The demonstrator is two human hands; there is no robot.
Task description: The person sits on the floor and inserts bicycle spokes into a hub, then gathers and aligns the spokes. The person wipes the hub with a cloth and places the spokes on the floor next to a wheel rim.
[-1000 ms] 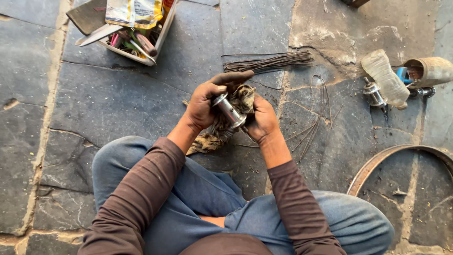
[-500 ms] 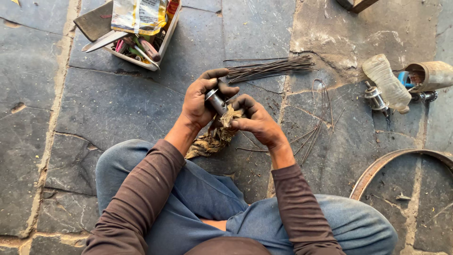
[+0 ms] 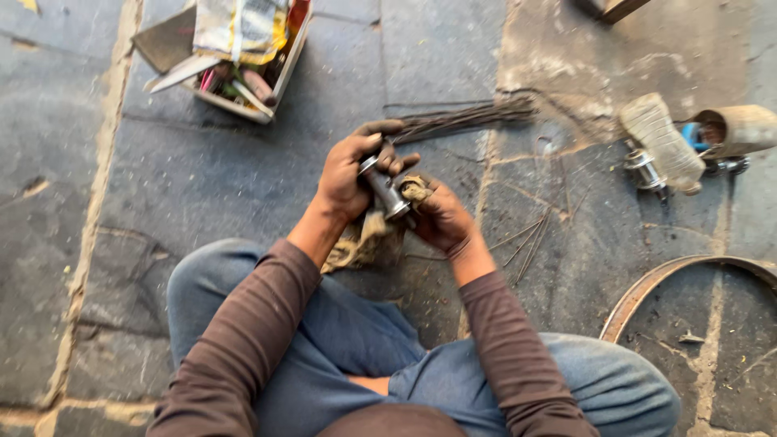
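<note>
The left hand (image 3: 348,174) grips a metal hub (image 3: 384,188) held between both hands above the stone floor (image 3: 162,186); the right hand (image 3: 441,218) presses a rag (image 3: 364,239) (dirty, frayed) against its near end. Spokes (image 3: 465,120) lie just beyond.

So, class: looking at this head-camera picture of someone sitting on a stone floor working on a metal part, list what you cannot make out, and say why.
- Metal cylinder, head view: the left hand covers its upper end; motion blur hides surface detail.
- Rag: the right hand hides part of it.
- Box contents: a bag covers them; the top edge cuts the box.
- Curved metal rim: cut off at the right edge.
- Thin rods: too blurred to count.
</note>
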